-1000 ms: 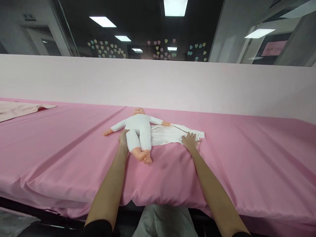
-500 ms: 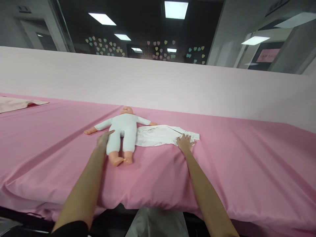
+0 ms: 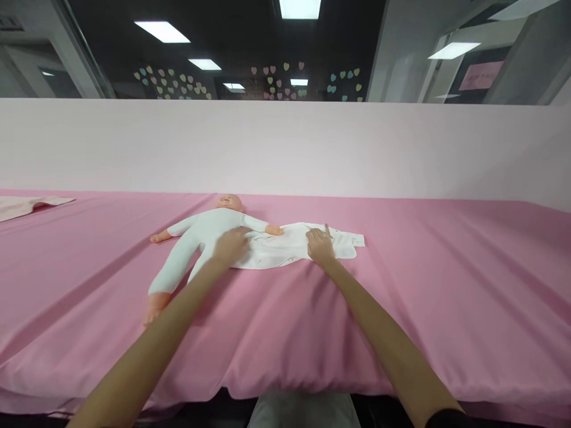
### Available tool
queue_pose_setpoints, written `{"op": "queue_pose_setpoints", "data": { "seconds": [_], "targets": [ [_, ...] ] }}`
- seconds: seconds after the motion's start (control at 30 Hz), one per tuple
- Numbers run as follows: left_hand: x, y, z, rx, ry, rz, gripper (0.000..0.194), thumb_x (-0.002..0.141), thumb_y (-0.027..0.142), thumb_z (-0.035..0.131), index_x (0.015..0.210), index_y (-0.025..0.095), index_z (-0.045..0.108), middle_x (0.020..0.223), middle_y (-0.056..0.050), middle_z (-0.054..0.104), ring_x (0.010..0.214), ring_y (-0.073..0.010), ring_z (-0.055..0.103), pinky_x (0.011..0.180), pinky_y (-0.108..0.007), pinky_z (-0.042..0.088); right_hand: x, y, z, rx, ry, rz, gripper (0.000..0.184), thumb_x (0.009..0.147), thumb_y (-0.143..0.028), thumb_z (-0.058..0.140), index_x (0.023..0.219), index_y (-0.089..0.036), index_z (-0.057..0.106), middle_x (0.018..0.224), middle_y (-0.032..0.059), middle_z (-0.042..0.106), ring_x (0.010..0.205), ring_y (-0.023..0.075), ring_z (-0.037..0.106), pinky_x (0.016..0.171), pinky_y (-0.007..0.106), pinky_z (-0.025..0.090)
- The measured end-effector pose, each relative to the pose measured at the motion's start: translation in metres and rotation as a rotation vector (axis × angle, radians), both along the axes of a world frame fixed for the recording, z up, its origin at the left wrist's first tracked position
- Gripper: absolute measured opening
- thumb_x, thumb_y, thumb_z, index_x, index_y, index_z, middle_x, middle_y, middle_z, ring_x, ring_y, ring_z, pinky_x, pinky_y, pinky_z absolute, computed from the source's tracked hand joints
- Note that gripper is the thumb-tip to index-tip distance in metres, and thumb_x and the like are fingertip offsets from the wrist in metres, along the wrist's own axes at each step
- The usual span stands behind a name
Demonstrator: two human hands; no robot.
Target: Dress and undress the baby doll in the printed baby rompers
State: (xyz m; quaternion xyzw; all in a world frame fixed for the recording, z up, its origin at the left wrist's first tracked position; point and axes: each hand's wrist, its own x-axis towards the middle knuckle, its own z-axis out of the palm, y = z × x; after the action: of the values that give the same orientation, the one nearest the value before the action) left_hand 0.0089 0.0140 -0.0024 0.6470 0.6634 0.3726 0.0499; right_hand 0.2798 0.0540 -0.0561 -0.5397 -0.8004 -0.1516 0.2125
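Observation:
A baby doll (image 3: 207,229) in a white body suit lies on its back on the pink-covered bed, its arms spread and its legs slanting toward the lower left. Beside it a small white baby garment (image 3: 285,249) with faint print is spread flat, its near end against the doll's side. My left hand (image 3: 231,245), smeared by motion, is between the doll's hip and the garment; its fingers are not clear. My right hand (image 3: 320,245) is on the middle of the garment, fingers curled into the cloth and one finger sticking up. My left forearm hides part of the doll's leg.
The pink sheet (image 3: 446,285) hangs in folds over the front edge of the bed. A pale pink cloth (image 3: 27,205) lies at the far left. Behind the bed runs a white low wall (image 3: 285,148) with dark glass above it.
My left hand has moved right, from the doll's outer leg to its other side. The doll's legs have swung to the left. My right hand has shifted slightly left along the garment.

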Motion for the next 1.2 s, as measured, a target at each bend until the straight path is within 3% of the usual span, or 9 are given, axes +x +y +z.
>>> {"op": "queue_pose_setpoints", "data": {
  "seconds": [0.1, 0.23, 0.37, 0.5, 0.7, 0.9, 1.0, 1.1, 1.2],
  "targets": [
    [0.039, 0.007, -0.036, -0.096, 0.254, -0.32, 0.012, 0.073, 0.02, 0.057, 0.082, 0.02, 0.064, 0.093, -0.009, 0.064, 0.091, -0.0248, 0.056, 0.09, -0.033, 0.037, -0.014, 0.032, 0.01, -0.047, 0.063, -0.028, 0.044, 0.082, -0.007, 0.03, 0.123, -0.011, 0.044, 0.118, 0.0129, 0.055, 0.113, 0.0208, 0.044, 0.11, 0.042, 0.011],
    [0.042, 0.007, -0.061, -0.032, 0.352, -0.337, 0.024, 0.078, 0.011, 0.041, 0.088, 0.018, 0.061, 0.095, -0.012, 0.061, 0.093, -0.0255, 0.054, 0.086, -0.037, 0.038, -0.021, 0.072, 0.018, -0.207, 0.017, -0.172, 0.051, 0.084, -0.012, 0.032, 0.135, -0.007, 0.028, 0.124, 0.017, 0.052, 0.12, 0.0225, 0.04, 0.107, 0.047, 0.016],
    [0.033, 0.002, -0.058, -0.017, 0.452, -0.33, 0.028, 0.072, 0.003, 0.037, 0.084, 0.018, 0.059, 0.089, -0.011, 0.061, 0.089, -0.0256, 0.055, 0.081, -0.037, 0.038, -0.023, 0.087, 0.019, -0.284, -0.161, -0.106, 0.048, 0.087, -0.015, 0.035, 0.135, -0.01, 0.032, 0.117, 0.015, 0.058, 0.117, 0.0233, 0.045, 0.107, 0.048, 0.01],
    [0.035, -0.004, -0.052, -0.045, 0.494, -0.422, 0.026, 0.072, 0.006, 0.039, 0.083, 0.02, 0.058, 0.084, -0.01, 0.06, 0.083, -0.0253, 0.056, 0.07, -0.034, 0.039, -0.028, 0.081, 0.03, -0.366, -0.239, -0.049, 0.03, 0.087, -0.019, 0.039, 0.11, -0.012, 0.057, 0.104, 0.0135, 0.063, 0.098, 0.0232, 0.058, 0.09, 0.035, 0.037],
    [0.04, -0.019, -0.042, -0.102, 0.249, -0.606, 0.009, 0.071, 0.023, 0.057, 0.078, 0.022, 0.061, 0.075, -0.006, 0.058, 0.07, -0.0224, 0.056, 0.068, -0.031, 0.039, -0.019, 0.024, 0.071, -0.391, -0.32, 0.044, 0.025, 0.088, -0.02, 0.038, 0.1, -0.015, 0.06, 0.095, 0.0136, 0.063, 0.088, 0.024, 0.059, 0.071, 0.03, 0.039],
    [0.065, -0.052, 0.016, 0.103, 0.092, -0.413, 0.037, 0.08, 0.038, 0.05, 0.114, 0.023, 0.054, 0.111, -0.006, 0.058, 0.088, -0.0207, 0.057, 0.076, -0.032, 0.045, 0.0, -0.092, 0.144, -0.202, -0.251, 0.233, 0.022, 0.086, -0.023, 0.041, 0.105, -0.017, 0.049, 0.065, 0.0026, 0.056, 0.058, 0.0165, 0.05, 0.052, 0.025, 0.028],
    [0.081, -0.089, 0.062, 0.054, 0.003, -0.711, 0.043, 0.079, 0.035, 0.054, 0.121, 0.025, 0.051, 0.121, -0.004, 0.053, 0.108, -0.0216, 0.05, 0.087, -0.032, 0.044, 0.004, -0.151, 0.193, -0.191, -0.103, 0.434, 0.014, 0.085, -0.025, 0.044, 0.096, -0.019, 0.049, 0.059, -0.0037, 0.048, 0.05, 0.011, 0.041, 0.05, 0.023, 0.023],
    [0.09, -0.14, 0.104, -0.146, -0.067, -1.015, 0.022, 0.082, 0.032, 0.052, 0.097, 0.021, 0.064, 0.094, -0.002, 0.063, 0.089, -0.0173, 0.057, 0.08, -0.03, 0.046, 0.013, -0.207, 0.24, -0.22, -0.116, 0.616, 0.013, 0.085, -0.025, 0.043, 0.077, -0.02, 0.052, 0.054, -0.0049, 0.045, 0.047, 0.0084, 0.037, 0.05, 0.023, 0.022],
    [0.091, -0.192, 0.135, -0.042, -0.133, -1.121, 0.014, 0.08, 0.029, 0.057, 0.081, 0.017, 0.064, 0.072, -0.001, 0.061, 0.067, -0.0119, 0.055, 0.065, -0.024, 0.045, 0.031, -0.26, 0.267, -0.28, -0.239, 0.725, 0.019, 0.084, -0.027, 0.044, 0.068, -0.022, 0.054, 0.05, -0.0048, 0.044, 0.046, 0.0088, 0.037, 0.05, 0.025, 0.024]
  ]
}}
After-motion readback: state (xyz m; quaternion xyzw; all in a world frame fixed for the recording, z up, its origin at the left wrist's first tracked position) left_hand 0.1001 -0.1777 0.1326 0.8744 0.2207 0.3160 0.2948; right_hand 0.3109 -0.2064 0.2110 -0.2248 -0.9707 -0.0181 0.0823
